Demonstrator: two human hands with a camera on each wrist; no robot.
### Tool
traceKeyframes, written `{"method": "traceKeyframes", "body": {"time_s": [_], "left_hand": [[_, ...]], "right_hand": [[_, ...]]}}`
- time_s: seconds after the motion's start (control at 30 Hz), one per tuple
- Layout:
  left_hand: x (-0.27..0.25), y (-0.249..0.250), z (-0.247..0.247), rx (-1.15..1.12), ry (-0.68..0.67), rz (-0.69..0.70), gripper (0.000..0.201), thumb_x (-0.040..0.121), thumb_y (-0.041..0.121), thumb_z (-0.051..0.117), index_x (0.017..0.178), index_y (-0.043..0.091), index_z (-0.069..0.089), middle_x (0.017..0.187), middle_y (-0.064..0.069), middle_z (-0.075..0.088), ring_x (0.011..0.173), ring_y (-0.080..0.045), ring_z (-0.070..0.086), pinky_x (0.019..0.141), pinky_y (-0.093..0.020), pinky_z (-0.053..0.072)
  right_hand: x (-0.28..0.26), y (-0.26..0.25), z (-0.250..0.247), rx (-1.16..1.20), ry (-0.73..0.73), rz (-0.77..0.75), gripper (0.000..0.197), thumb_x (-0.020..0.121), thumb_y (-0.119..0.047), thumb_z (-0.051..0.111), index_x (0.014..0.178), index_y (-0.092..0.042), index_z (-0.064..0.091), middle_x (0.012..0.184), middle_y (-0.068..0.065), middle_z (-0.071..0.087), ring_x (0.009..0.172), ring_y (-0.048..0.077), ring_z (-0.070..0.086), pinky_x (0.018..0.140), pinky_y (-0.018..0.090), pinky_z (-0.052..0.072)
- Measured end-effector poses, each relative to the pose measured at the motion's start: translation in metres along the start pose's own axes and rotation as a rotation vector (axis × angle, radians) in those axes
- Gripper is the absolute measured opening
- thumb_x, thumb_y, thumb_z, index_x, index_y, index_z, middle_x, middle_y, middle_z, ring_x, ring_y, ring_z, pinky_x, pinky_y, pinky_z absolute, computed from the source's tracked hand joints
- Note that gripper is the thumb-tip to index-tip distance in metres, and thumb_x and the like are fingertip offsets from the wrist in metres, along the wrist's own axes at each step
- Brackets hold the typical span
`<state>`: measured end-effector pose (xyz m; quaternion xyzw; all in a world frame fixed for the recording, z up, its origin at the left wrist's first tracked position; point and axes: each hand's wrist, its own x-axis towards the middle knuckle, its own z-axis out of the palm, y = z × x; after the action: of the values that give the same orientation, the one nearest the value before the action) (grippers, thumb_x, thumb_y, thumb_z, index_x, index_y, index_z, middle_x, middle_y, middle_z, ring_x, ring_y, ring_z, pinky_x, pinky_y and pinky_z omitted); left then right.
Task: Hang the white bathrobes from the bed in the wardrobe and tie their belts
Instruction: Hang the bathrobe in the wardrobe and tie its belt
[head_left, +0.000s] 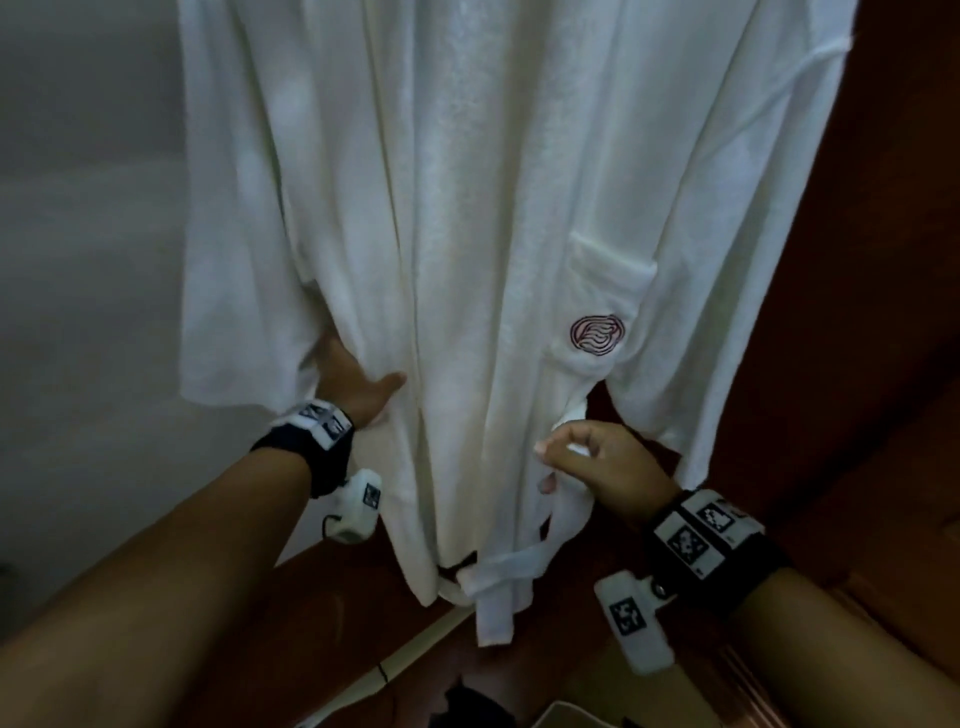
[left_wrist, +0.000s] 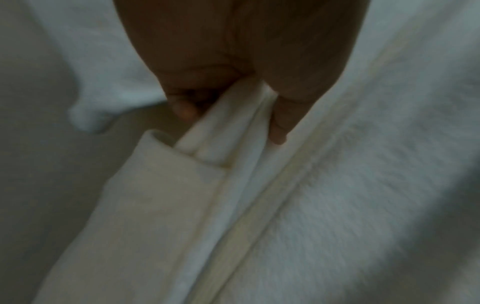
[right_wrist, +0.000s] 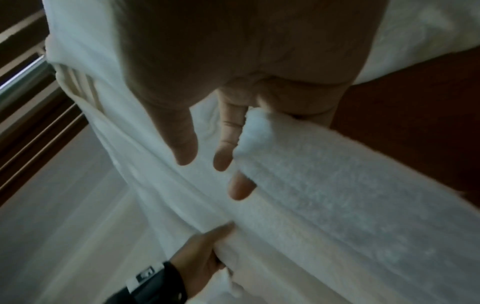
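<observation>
Two ends of one belt (head_left: 511, 564), one per hand: left hand (head_left: 353, 387) curled round folds at bathrobe (head_left: 467, 208) left front edge; right hand (head_left: 597, 462) pinching strip at right front edge (nearer hanging tail). Long axis crosswise, robe hanging upright.

Bathrobe (head_left: 467, 208) blocks centre; gap beside wardrobe panel (head_left: 883, 260)
</observation>
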<state>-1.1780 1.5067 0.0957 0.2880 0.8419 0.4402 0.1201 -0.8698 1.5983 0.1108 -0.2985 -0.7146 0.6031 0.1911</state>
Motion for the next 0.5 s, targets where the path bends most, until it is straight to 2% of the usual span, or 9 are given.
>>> {"method": "traceKeyframes", "body": {"time_s": [0.07,0.13,0.2,0.23,0.3,0.33,0.4,0.47,0.5], "left_hand": [[-0.023,0.013,0.009,0.099,-0.105,0.103,0.081,0.076,0.044,0.077,0.140,0.009,0.043,0.140,-0.012,0.052,0.128,-0.030,0.049,0.105,-0.031,0.037],[-0.046,0.026,0.019,0.137,-0.177,0.196,0.066,0.077,0.047,0.073,0.129,0.010,0.058,0.128,-0.010,0.062,0.120,-0.028,0.057,0.099,-0.030,0.043],[-0.070,0.041,0.026,0.118,-0.225,0.244,0.054,0.084,0.041,0.070,0.127,0.011,0.059,0.124,-0.008,0.065,0.116,-0.027,0.060,0.096,-0.032,0.047],[-0.081,0.048,0.028,0.129,-0.242,0.250,0.047,0.088,0.036,0.067,0.127,0.011,0.060,0.121,-0.008,0.066,0.112,-0.026,0.062,0.093,-0.033,0.048],[-0.095,0.058,0.028,0.139,-0.312,0.240,0.041,0.091,0.035,0.064,0.124,0.013,0.061,0.114,-0.005,0.069,0.102,-0.024,0.066,0.089,-0.036,0.052],[-0.098,0.058,0.027,0.128,-0.361,0.242,0.038,0.090,0.034,0.063,0.123,0.014,0.061,0.111,-0.002,0.069,0.099,-0.021,0.066,0.086,-0.036,0.054],[-0.099,0.054,0.022,0.078,-0.450,0.232,0.035,0.084,0.026,0.066,0.118,0.018,0.061,0.104,0.001,0.069,0.095,-0.019,0.067,0.077,-0.034,0.056],[-0.094,0.042,0.016,-0.097,-0.426,0.087,0.051,0.072,0.028,0.071,0.118,0.020,0.051,0.105,0.000,0.064,0.095,-0.022,0.066,0.070,-0.039,0.058],[-0.092,0.035,0.013,-0.168,-0.363,0.023,0.070,0.065,0.036,0.075,0.125,0.019,0.043,0.114,-0.001,0.059,0.101,-0.022,0.063,0.074,-0.043,0.058]], "right_hand": [[0.001,0.008,0.014,-0.112,-0.041,-0.016,0.025,0.081,-0.033,0.077,0.098,-0.016,0.072,0.092,0.002,0.074,0.090,0.014,0.070,0.087,0.029,0.053],[0.006,0.017,0.028,-0.371,-0.059,-0.013,0.049,0.073,-0.052,0.078,0.115,-0.029,0.066,0.116,-0.013,0.062,0.109,0.000,0.057,0.093,0.019,0.043],[0.012,0.021,0.042,-0.505,-0.037,-0.014,0.066,0.068,-0.063,0.075,0.123,-0.030,0.060,0.120,-0.015,0.049,0.111,0.000,0.048,0.091,0.018,0.039],[0.016,0.024,0.047,-0.547,0.000,-0.029,0.066,0.067,-0.067,0.073,0.120,-0.029,0.061,0.116,-0.013,0.049,0.107,0.002,0.049,0.086,0.019,0.041],[0.023,0.026,0.054,-0.618,0.103,-0.110,0.046,0.068,-0.067,0.070,0.094,-0.029,0.064,0.098,-0.008,0.057,0.088,0.006,0.056,0.072,0.021,0.044],[0.026,0.027,0.055,-0.640,0.145,-0.157,0.034,0.071,-0.060,0.069,0.079,-0.028,0.059,0.087,-0.005,0.057,0.078,0.008,0.055,0.066,0.023,0.042],[0.029,0.028,0.051,-0.644,0.165,-0.206,0.029,0.076,-0.045,0.062,0.063,-0.023,0.050,0.071,-0.002,0.053,0.067,0.011,0.051,0.061,0.028,0.039],[0.028,0.028,0.043,-0.623,0.129,-0.230,0.032,0.074,-0.044,0.049,0.060,-0.015,0.050,0.064,-0.002,0.048,0.065,0.012,0.048,0.060,0.029,0.036],[0.026,0.028,0.040,-0.625,0.104,-0.245,0.034,0.072,-0.045,0.045,0.060,-0.013,0.050,0.062,-0.003,0.046,0.064,0.011,0.047,0.059,0.027,0.034]]}}
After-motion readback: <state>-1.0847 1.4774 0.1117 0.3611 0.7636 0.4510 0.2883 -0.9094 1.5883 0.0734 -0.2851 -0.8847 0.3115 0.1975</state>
